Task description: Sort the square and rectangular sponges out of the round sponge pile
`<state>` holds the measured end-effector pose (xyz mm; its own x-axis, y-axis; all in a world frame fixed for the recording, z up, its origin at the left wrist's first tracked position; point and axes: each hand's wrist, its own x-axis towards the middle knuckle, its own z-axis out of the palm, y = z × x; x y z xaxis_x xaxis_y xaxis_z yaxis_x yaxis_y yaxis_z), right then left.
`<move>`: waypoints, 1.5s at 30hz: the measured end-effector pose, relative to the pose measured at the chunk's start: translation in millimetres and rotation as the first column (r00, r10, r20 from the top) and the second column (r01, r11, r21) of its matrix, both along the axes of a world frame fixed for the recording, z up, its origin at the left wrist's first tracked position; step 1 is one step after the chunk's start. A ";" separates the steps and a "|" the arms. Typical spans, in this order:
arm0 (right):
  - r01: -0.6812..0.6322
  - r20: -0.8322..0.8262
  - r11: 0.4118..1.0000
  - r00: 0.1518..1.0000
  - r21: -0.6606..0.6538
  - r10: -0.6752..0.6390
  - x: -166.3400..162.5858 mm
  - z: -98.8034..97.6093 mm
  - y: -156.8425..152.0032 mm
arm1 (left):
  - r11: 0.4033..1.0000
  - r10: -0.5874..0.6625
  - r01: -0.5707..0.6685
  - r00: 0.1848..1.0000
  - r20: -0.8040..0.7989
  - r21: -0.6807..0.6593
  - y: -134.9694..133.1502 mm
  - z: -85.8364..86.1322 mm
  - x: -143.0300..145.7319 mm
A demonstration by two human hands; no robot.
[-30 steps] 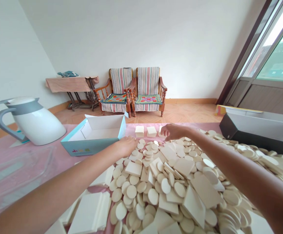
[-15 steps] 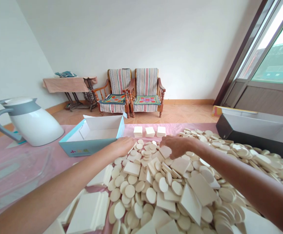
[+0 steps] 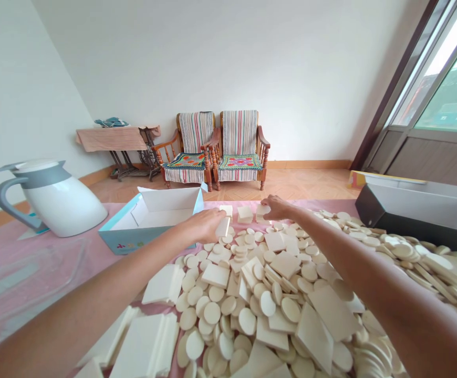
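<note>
My left hand [image 3: 205, 224] pinches a small square wooden tile [image 3: 222, 227], held tilted just in front of the left stack of tiles [image 3: 227, 211]. My right hand [image 3: 276, 207] is closed at the right stack of square tiles [image 3: 260, 213], its fingers on a tile at the top. Between the hands stands the middle stack of square tiles [image 3: 245, 214]. Below them spreads a heap of pale wooden discs and squares [image 3: 248, 294], loosely mixed.
A light blue open box [image 3: 134, 239] stands left of the stacks, with a white and grey jug [image 3: 63, 205] beyond it. Larger square tiles [image 3: 142, 341] lie in rows near the front left. On the right is a black open box [image 3: 405, 215] behind more pieces.
My left hand has lifted from the heap with a square tile. My right hand has moved from the heap to the right stack. The view has shifted slightly.
</note>
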<state>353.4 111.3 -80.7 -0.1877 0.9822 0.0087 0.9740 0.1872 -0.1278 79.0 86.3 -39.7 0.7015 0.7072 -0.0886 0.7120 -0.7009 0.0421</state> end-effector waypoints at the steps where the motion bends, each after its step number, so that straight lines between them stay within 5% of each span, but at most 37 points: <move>1: 0.006 -0.003 1.000 1.000 -0.002 -0.006 1.2 2.0 -3.3 | 1.000 -0.004 0.004 1.000 0.008 -0.001 -0.3 0.5 0.6; 7: -0.086 -0.036 0.984 0.996 -0.158 0.081 2.1 20.1 -47.4 | 1.000 -0.018 0.018 0.999 0.038 -0.017 -4.4 -0.9 2.7; 14: -0.166 0.105 0.949 0.974 -0.269 0.200 -16.1 14.7 -89.2 | 0.999 0.004 0.002 0.994 0.113 -0.048 -14.1 -10.4 20.8; 19: -0.174 0.151 0.968 0.968 -0.179 0.201 -12.8 12.6 -94.2 | 0.993 0.073 -0.048 0.966 0.246 -0.106 -20.8 -21.9 27.9; 23: -0.215 0.026 0.976 0.976 0.043 0.215 -14.2 16.4 -99.0 | 0.976 0.128 -0.044 0.910 0.394 -0.215 -21.5 -30.6 28.4; 26: -0.218 -0.157 0.934 0.950 0.285 0.269 -28.4 21.0 -105.9 | 0.941 0.207 -0.032 0.842 0.498 -0.338 -22.9 -35.9 33.1; 29: -0.236 -0.231 0.890 0.911 0.391 0.343 -46.2 20.7 -113.3 | 0.886 0.277 0.030 0.767 0.579 -0.463 -27.5 -36.4 40.7; 38: -0.293 -0.288 0.901 0.876 0.320 0.387 -55.4 18.5 -118.5 | 0.637 0.535 0.194 0.586 0.609 -0.746 -52.7 -20.1 40.8; 45: -0.269 -0.131 0.954 0.949 0.136 0.286 -73.8 33.2 -102.0 | 0.652 0.625 0.057 0.524 0.579 -0.756 -53.9 -17.5 24.0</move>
<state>279.6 9.4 -47.6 -0.4405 0.8821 0.1667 0.8533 0.4691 -0.2274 103.0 32.4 -57.2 0.4830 0.8617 -0.1557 0.2976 0.0058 0.9547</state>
